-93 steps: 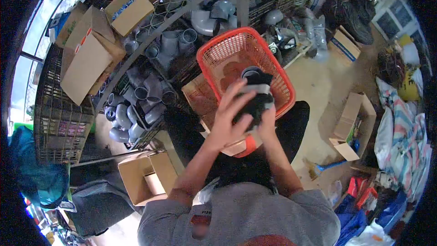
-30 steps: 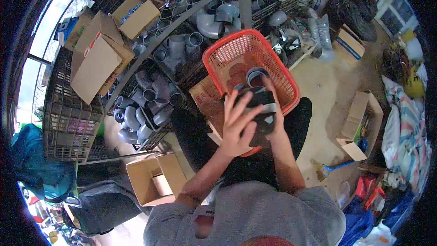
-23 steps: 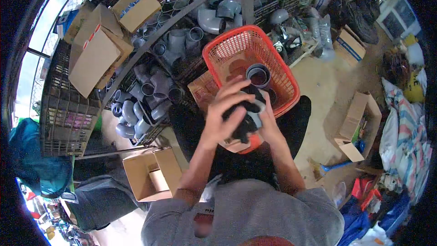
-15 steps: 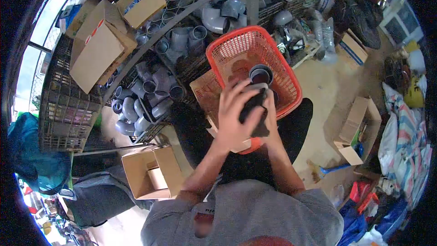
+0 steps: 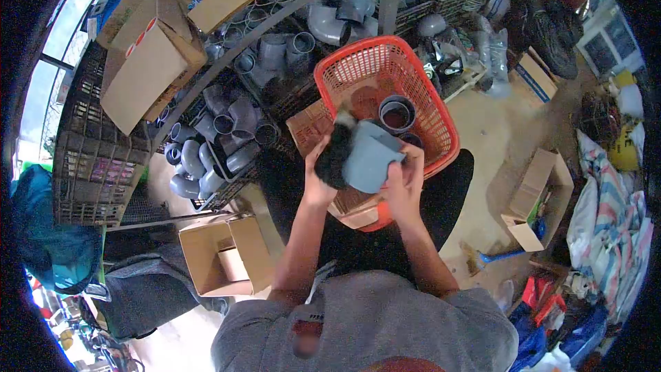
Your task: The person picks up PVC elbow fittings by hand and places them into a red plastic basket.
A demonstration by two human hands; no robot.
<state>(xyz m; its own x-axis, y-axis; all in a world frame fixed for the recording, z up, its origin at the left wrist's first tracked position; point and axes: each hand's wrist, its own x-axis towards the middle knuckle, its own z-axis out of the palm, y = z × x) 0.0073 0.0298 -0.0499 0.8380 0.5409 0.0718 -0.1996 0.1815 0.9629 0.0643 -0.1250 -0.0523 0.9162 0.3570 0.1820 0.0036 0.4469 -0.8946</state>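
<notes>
In front of me, over the near end of a red plastic basket [image 5: 447, 120], I hold a grey pipe fitting [image 5: 372, 158]. My right hand [image 5: 407, 179] grips its right side, with the thumb on the near face. My left hand [image 5: 319, 173] is closed around a dark, soft-looking cloth [image 5: 336, 155], which lies against the fitting's left side. Inside the basket, a grey pipe fitting [image 5: 397, 114] stands with its round opening up. Part of another one shows just below it, mostly hidden by my right hand.
Crates of grey pipe elbows [image 5: 241, 118] stand at the left and behind the basket. An open cardboard box [image 5: 258, 251] sits at my left, another box [image 5: 533, 196] at my right. A blue-handled brush [image 5: 501, 256] lies on the floor. A metal bar [image 5: 390, 0] rises behind the basket.
My left hand has moved left and down from over the fitting, taking the dark cloth to its left side. The fitting has turned, so its smooth grey face now shows.
</notes>
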